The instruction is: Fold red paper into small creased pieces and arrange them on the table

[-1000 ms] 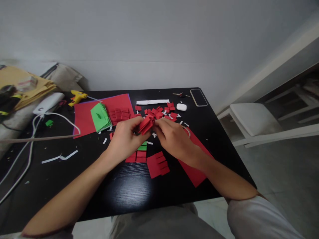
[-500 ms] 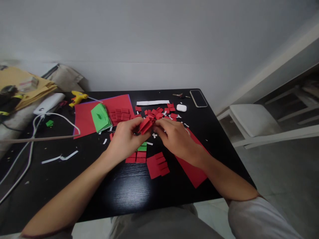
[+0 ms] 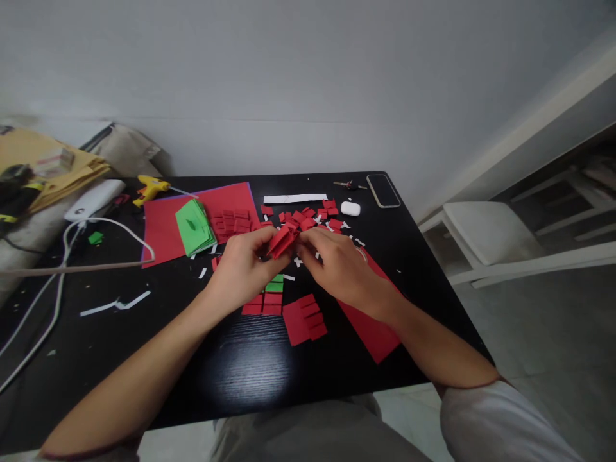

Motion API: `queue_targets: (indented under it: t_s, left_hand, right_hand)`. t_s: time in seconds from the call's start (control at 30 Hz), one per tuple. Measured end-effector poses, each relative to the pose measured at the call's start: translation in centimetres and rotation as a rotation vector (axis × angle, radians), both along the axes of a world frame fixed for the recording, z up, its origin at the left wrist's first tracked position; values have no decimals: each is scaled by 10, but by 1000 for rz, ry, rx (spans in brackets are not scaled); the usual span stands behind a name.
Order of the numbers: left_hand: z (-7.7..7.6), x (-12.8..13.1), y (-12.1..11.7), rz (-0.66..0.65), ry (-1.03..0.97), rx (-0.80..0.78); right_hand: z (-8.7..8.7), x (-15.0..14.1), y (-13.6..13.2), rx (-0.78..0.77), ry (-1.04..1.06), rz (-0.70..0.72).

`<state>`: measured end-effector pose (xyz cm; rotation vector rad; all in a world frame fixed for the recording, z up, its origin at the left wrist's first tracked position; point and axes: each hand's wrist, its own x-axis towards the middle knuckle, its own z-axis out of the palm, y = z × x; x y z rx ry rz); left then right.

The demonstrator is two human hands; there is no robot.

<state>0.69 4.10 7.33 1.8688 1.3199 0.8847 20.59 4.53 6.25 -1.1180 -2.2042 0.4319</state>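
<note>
My left hand (image 3: 245, 263) is closed around a bundle of folded red paper (image 3: 283, 240), held above the middle of the table between thumb and fingers. The fingertips of my right hand (image 3: 337, 266) are pinched at the bundle's right end; their exact grip is partly hidden. Beneath my hands lie folded red paper pieces (image 3: 273, 303) beside a few green ones (image 3: 275, 283). Closer to me is a red square (image 3: 297, 324) with folded strips along its right side. Past my fingers, small red pieces (image 3: 305, 221) are scattered among white scraps.
A stack of green paper (image 3: 194, 230) rests on a red sheet (image 3: 161, 221) at left, near a yellow glue gun (image 3: 151, 189) and white cables (image 3: 60, 301). A phone (image 3: 384, 191), keys (image 3: 350, 185) and a white case (image 3: 350, 208) lie back right. Another red sheet (image 3: 373, 330) extends under my right forearm.
Almost nothing differs. Both hands stay at the red paper bundle, with only a very slight shift of the fingers.
</note>
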Motion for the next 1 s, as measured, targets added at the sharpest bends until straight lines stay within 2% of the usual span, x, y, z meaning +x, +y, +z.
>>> queue_targets:
  t_s: [0.17,0.37,0.47,0.63,0.7,0.77,0.87,0.93,1.0]
  left_hand:
    - [0,-3,2,-3,-15,-18]
    - [0,-4,4,2,-25,-32]
    - [4,-8,8,49,-57,-81]
    - [13,-15,14,35,-154,-117]
    - [15,-15,14,20,-153,-116]
    - [15,-15,12,8,-106,-102]
    - [12,-15,8,-2,86,57]
    - [7,-16,6,-18,257,255]
    - [2,-16,3,-34,418,444]
  right_hand:
    - [-1,1,1,-20,69,-1]
    - [-1,-4,-1,26,76,-54]
    - [5,8,7,37,95,-79]
    - [4,43,35,50,-107,-333]
    - [-1,48,42,36,-158,-325]
    - [-2,45,42,12,-122,-281]
    - [6,33,32,-127,160,-167]
    - [14,24,23,-357,410,-55]
    - [21,16,14,-625,557,23]
